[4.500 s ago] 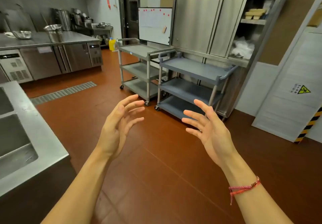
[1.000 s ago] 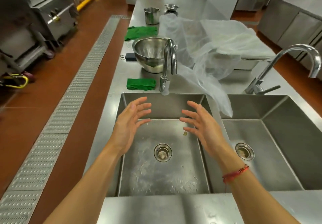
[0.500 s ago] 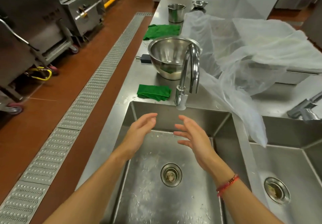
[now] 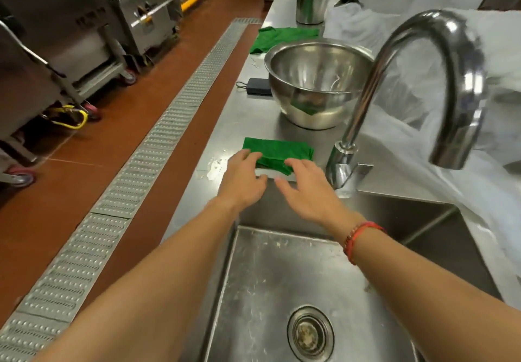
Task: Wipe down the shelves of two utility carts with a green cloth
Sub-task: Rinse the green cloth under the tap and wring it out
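At the left edge of the steel counter, just behind the sink, the left hand reaches forward with fingers straight and slightly apart, tips touching the near left corner of the folded green cloth. The cloth lies flat at frame centre, between the sink rim and a bowl. The right hand lies alongside, fingers extended and loosely spread, tips at the cloth's near right edge; neither hand has closed on it. This looks like the fetching step, before any wiping; no cart is in view. Next, the fingers should curl under the near edge and lift the cloth clear of the tap at right.
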{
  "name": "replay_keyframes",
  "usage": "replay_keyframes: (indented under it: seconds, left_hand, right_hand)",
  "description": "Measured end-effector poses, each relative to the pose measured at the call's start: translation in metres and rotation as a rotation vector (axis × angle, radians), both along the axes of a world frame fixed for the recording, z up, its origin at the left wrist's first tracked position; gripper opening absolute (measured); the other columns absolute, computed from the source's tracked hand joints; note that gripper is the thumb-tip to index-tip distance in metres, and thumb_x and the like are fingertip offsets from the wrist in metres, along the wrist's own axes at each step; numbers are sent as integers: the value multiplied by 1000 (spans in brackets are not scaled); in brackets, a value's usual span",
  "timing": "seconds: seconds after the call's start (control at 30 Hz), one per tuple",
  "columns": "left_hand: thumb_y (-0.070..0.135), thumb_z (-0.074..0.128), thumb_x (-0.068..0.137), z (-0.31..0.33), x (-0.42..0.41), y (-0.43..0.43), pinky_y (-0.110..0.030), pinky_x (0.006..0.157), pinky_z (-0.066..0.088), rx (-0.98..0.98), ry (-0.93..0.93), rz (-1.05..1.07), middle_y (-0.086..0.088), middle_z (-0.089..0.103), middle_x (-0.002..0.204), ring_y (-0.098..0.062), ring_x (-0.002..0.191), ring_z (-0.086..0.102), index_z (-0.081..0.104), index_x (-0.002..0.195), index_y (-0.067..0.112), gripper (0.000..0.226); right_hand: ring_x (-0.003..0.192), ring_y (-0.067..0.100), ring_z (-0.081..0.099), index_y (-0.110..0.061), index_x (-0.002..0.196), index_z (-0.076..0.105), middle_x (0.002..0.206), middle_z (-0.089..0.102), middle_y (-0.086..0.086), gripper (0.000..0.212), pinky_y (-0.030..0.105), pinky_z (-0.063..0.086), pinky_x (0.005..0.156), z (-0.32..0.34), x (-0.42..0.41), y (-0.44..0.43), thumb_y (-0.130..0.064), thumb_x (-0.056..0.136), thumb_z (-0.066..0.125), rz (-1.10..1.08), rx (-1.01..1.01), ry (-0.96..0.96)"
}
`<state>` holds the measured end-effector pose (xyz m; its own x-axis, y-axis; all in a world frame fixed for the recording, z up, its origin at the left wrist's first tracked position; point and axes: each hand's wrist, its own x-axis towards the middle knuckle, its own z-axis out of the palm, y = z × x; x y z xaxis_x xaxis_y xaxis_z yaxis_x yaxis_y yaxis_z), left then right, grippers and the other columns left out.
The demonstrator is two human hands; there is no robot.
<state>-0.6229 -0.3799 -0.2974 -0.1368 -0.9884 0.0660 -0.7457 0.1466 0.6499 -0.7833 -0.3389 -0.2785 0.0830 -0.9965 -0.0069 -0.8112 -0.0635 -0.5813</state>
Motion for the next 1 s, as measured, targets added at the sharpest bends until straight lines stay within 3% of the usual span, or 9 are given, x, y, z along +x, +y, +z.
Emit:
replay_keyframes:
  seconds: [0.13, 0.2, 0.3, 0.43, 0.57, 0.77, 0.87, 0.93, 1.0]
  left_hand:
    - [15, 58, 91, -20, -10, -25, -46, 118, 25, -79, -146, -39, -13, 23, 160, -29, 149, 15, 37, 148, 11, 62]
    - [19, 60, 87, -27, -10, -34, -49, 118, 24, -103, -253, -81, -12, 25, 159, -29, 149, 15, 34, 149, 13, 67]
    - [23, 65, 81, -31, -7, -34, -50, 122, 5, -42, -368, -90, -6, 28, 155, -23, 147, 17, 28, 151, 15, 81]
    - [2, 62, 74, -29, -2, -25, -44, 119, 14, -221, -422, -29, -5, 47, 134, -24, 130, 38, 46, 139, 15, 68]
    - [-1, 56, 81, -25, -2, -19, -36, 98, 29, -312, -452, 22, -5, 57, 117, -26, 113, 45, 59, 120, 12, 41]
    - [11, 52, 91, -21, 10, 6, -33, 87, 34, -266, -328, 18, -5, 57, 109, -24, 104, 44, 67, 115, 10, 29]
    - [14, 53, 90, -12, 18, 28, -32, 86, 37, -222, -288, 19, -2, 53, 106, -21, 101, 42, 68, 105, 10, 22]
    - [14, 52, 89, 2, 20, 45, -37, 87, 43, -137, -190, 8, -5, 57, 104, -22, 99, 47, 68, 97, 7, 19]
    - [15, 50, 90, 23, 21, 65, -40, 77, 51, -20, -35, 17, -8, 64, 93, -23, 86, 58, 64, 91, 7, 16]
  right_hand:
    - [136, 39, 31, -9, 146, 37, 143, 38, 20, 62, 46, 28, 114, -21, -3, -35, -40, 95, 53, -35, -54, 159]
    - [143, 42, 17, -13, 152, 25, 154, 20, 23, 72, 51, 23, 116, -26, 0, -45, -43, 93, 54, -57, 21, 217]
    - [148, 42, -1, -20, 156, 4, 162, -1, 18, 86, 54, 14, 118, -29, 5, -53, -45, 93, 56, -51, 202, 287]
    - [132, 42, 28, -17, 154, 13, 147, 26, 19, 87, 50, 32, 107, -31, 12, -45, -35, 87, 66, -53, 77, 457]
    - [120, 38, 39, -13, 152, 20, 137, 35, 17, 80, 47, 38, 100, -32, 14, -37, -25, 88, 66, -40, -42, 582]
    - [106, 35, 54, -8, 119, 54, 117, 52, 15, 27, 41, 42, 87, -14, 14, -18, -12, 92, 53, 11, -142, 597]
    - [105, 34, 54, -6, 111, 59, 114, 54, 15, 22, 40, 42, 89, 0, 18, 2, -17, 94, 51, 42, -95, 553]
    - [104, 34, 53, -5, 106, 61, 111, 53, 15, 25, 42, 43, 90, 8, 17, 18, -23, 93, 50, 28, -30, 434]
    - [96, 33, 55, -10, 90, 62, 98, 55, 13, 22, 38, 46, 82, 17, 11, 35, -28, 91, 50, -3, 26, 254]
